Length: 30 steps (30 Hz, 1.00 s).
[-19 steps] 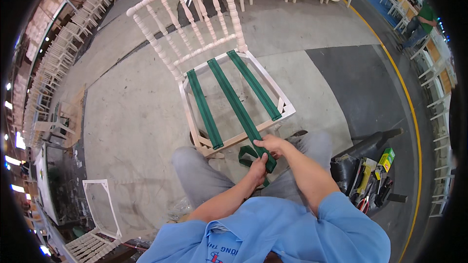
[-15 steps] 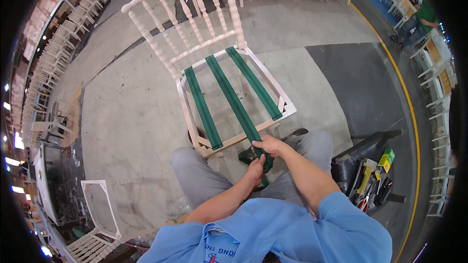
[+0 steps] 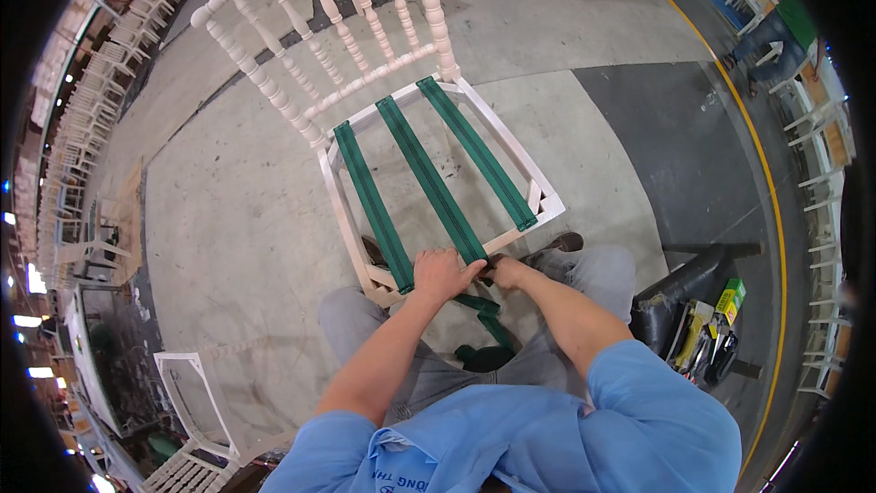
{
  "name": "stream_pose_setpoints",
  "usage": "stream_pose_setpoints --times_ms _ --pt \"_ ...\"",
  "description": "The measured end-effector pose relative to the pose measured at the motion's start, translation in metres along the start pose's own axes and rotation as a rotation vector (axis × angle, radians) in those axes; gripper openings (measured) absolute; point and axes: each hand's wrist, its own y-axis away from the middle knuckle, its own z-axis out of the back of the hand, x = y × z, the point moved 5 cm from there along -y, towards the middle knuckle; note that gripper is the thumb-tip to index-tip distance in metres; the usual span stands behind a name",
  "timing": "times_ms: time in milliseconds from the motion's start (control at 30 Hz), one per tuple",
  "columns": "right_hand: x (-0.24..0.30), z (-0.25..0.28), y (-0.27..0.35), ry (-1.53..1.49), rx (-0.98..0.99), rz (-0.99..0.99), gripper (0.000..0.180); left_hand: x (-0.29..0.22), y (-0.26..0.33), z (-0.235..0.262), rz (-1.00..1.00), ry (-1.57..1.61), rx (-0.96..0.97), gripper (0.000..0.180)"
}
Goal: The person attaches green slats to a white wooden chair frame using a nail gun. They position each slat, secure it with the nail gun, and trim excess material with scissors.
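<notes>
A pale wooden chair frame (image 3: pixel 538 210) with turned back spindles stands in front of me. Three green webbing straps run from its back seat rail to the front. My left hand (image 3: pixel 444 274) is wrapped over the front rail, its thumb pressing the middle strap (image 3: pixel 429 173) down. Close beside it, my right hand (image 3: pixel 508 272) is closed at the rail where that strap goes over the edge; its fingertips are partly hidden. A loose tail of green webbing (image 3: pixel 493 324) hangs below the rail between my knees, with more bunched near my lap.
To my right sits a black stool-like seat (image 3: pixel 666 306) carrying hand tools and a green-yellow box (image 3: pixel 730 299). Another white chair frame (image 3: pixel 196 402) lies at lower left. Rows of chairs line both sides. A person in green (image 3: pixel 789 23) stands at far right.
Both hands have moved up to the front rail. My left hand has gone from the webbing's tail onto the rail, and the middle strap now lies over the rail with its tail hanging below.
</notes>
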Motion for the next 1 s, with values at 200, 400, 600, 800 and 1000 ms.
stream_pose_setpoints --times_ms 200,400,600,800,1000 --pt "-0.004 0.004 -0.016 0.031 0.069 0.067 0.042 0.004 -0.007 -0.016 0.144 -0.036 0.301 0.073" --pt "-0.001 0.028 0.041 -0.63 -0.139 -0.363 0.03 0.002 -0.005 -0.016 0.132 -0.049 0.268 0.07" --pt "0.015 -0.024 0.049 -1.582 0.177 -0.804 0.085 0.005 -0.005 -0.019 0.12 -0.032 0.22 0.068" --pt "0.06 -0.03 0.019 -2.148 0.093 -0.573 0.075 0.01 -0.004 -0.022 0.11 0.019 0.17 0.068" --pt "0.046 -0.024 -0.014 -2.429 0.05 -0.569 0.036 0.011 -0.004 -0.026 0.096 -0.018 0.157 0.07"
